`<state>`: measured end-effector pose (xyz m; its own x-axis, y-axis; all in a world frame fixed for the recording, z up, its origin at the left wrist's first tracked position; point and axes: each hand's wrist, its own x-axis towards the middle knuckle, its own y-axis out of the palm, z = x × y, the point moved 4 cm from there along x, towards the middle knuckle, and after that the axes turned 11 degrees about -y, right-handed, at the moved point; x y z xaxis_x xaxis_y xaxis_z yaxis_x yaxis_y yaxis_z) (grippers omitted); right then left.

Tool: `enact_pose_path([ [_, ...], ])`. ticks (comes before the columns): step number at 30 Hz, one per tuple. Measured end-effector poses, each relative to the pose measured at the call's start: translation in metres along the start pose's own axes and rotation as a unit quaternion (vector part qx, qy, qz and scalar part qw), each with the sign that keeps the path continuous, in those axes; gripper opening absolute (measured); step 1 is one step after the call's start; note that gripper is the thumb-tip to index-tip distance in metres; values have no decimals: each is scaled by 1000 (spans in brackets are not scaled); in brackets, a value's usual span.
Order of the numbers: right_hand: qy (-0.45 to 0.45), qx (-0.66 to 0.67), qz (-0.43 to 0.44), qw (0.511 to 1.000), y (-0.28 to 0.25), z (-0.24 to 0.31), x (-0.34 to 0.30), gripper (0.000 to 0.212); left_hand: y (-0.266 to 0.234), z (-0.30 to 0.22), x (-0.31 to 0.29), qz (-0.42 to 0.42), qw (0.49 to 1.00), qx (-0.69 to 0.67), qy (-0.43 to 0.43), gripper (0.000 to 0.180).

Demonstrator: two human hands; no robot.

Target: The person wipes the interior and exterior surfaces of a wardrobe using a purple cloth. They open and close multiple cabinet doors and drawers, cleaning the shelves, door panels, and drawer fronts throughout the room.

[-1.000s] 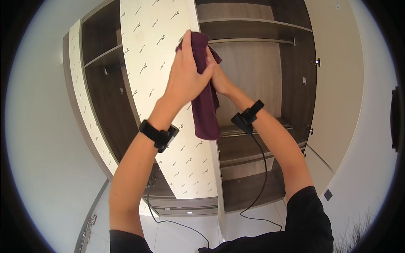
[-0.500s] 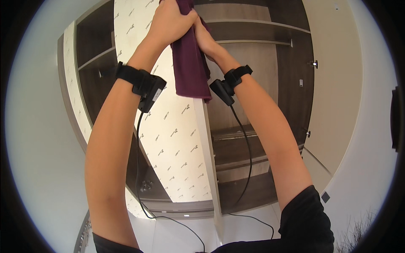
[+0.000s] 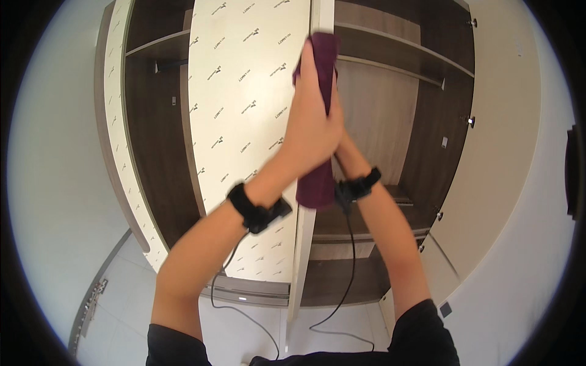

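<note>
A dark purple cloth (image 3: 315,188) is wrapped along the upright edge of a cream wardrobe door (image 3: 244,116) covered in a small repeated print. My left hand (image 3: 310,128) presses the cloth from the left, its fingers pointing up along it and slightly blurred. From the other side my right hand (image 3: 339,119) grips the same cloth; its fingers are mostly hidden behind the cloth and my left hand. The cloth's top end sticks out above my fingers, and its lower part hangs below my palms. Each wrist wears a black strap with a small cabled device.
On the right stands an open wardrobe compartment (image 3: 378,110) with a shelf (image 3: 397,44), a hanging rail and lower drawers. Its cream door (image 3: 506,140) is swung out. Another dark compartment (image 3: 155,122) lies left. Black cables (image 3: 353,262) hang from my wrists toward the tiled floor (image 3: 244,332).
Both hands and the cloth have come lower and to the right in view, down along the door edge. The view has shifted too, and the cloth now looks more bunched around the edge.
</note>
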<state>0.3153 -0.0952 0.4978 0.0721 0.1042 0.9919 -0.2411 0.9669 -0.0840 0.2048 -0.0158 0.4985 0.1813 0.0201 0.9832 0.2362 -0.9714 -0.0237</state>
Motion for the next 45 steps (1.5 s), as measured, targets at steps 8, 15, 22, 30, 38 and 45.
enact_pose_path([
  [8,110,78,-55,989,13,-16,-134,64,-5,16,-141,42,990,8,-138,75],
  [15,154,-3,-82,985,31,-23,-261,74,-8,46,-271,38,970,67,-233,78],
  [22,232,-85,-27,969,40,-32,-385,64,-7,67,-402,62,958,109,-257,83],
  [30,348,-72,-20,934,52,-11,-451,57,-9,71,-466,55,936,250,-242,87],
  [38,372,-55,-56,925,76,-6,-504,56,-25,76,-510,90,901,322,-277,90],
  [45,401,-34,-114,908,78,-11,-568,59,-25,58,-487,200,850,256,-415,61],
])
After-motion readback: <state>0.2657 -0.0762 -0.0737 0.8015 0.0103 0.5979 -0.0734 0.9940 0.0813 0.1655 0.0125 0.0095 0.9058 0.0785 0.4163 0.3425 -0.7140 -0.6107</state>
